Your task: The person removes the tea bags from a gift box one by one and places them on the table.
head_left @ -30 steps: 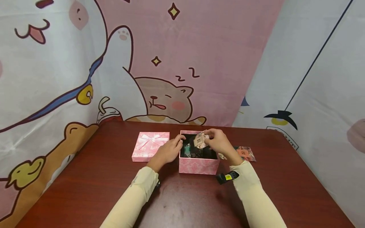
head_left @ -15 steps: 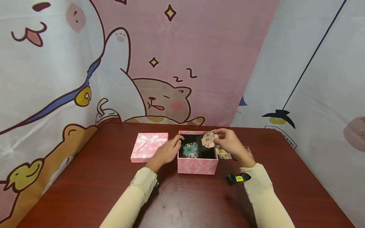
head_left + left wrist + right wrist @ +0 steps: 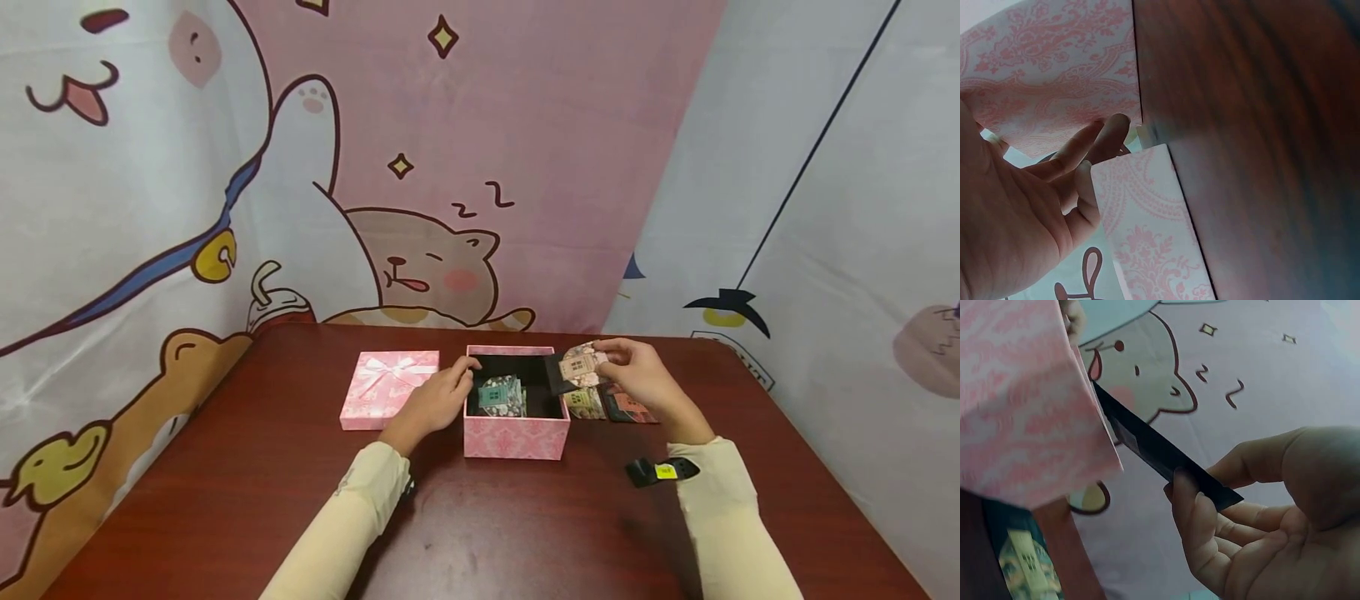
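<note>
My right hand point(image 3: 637, 371) pinches a flat black packet point(image 3: 577, 365) with a floral print and a beige label, just past the right rim of an open pink patterned box point(image 3: 516, 437). Seen edge-on in the right wrist view, the packet point(image 3: 1147, 440) lies between thumb and fingers. My left hand point(image 3: 442, 392) grips the box's left wall; in the left wrist view several fingers point(image 3: 1116, 131) lie along the outside, and part of the hand is hidden behind the box. Inside the dark box, several green-labelled packets point(image 3: 501, 396) stand on the left.
The pink lid point(image 3: 390, 387) with a white bow lies left of the box. To the box's right, a yellow-green packet point(image 3: 585, 404) and a red-labelled packet point(image 3: 628, 406) lie on the brown table point(image 3: 480, 533). A printed cloth point(image 3: 585, 167) hangs behind the table.
My right hand has carried the black packet out of the box and to the right, over the packets on the table. The green-labelled packets now show. The left hand stays at the box.
</note>
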{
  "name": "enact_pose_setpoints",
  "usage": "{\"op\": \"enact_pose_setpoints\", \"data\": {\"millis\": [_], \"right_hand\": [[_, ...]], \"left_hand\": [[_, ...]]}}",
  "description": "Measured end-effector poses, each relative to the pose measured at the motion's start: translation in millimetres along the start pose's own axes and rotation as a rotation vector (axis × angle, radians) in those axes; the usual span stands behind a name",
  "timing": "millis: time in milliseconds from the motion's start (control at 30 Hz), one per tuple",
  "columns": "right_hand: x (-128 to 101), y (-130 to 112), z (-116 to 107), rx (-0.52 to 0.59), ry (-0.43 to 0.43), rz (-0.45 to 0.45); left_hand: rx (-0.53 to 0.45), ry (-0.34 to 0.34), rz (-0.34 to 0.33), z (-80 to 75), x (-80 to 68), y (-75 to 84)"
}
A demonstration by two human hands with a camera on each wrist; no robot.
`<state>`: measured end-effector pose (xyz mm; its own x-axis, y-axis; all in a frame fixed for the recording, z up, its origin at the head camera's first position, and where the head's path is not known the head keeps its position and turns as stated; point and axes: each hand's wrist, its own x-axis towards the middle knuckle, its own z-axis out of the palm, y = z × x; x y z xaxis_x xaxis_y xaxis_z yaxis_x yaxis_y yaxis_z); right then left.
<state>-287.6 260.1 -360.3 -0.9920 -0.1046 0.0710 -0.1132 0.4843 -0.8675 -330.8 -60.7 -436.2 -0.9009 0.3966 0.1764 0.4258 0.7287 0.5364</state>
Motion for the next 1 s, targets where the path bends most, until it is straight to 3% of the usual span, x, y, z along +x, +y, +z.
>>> {"op": "enact_pose_setpoints", "data": {"millis": [433, 1000], "right_hand": [[-12.8, 38.4, -45.7, 0.055, 0.042, 0.06], [-20.1, 100.3, -86.2, -0.049, 0.097, 0.17]], "left_hand": [[-0.022, -0.008, -0.014, -1.1, -0.5, -0.7], [-0.025, -0.014, 0.009, 1.4, -2.6, -1.2]]}}
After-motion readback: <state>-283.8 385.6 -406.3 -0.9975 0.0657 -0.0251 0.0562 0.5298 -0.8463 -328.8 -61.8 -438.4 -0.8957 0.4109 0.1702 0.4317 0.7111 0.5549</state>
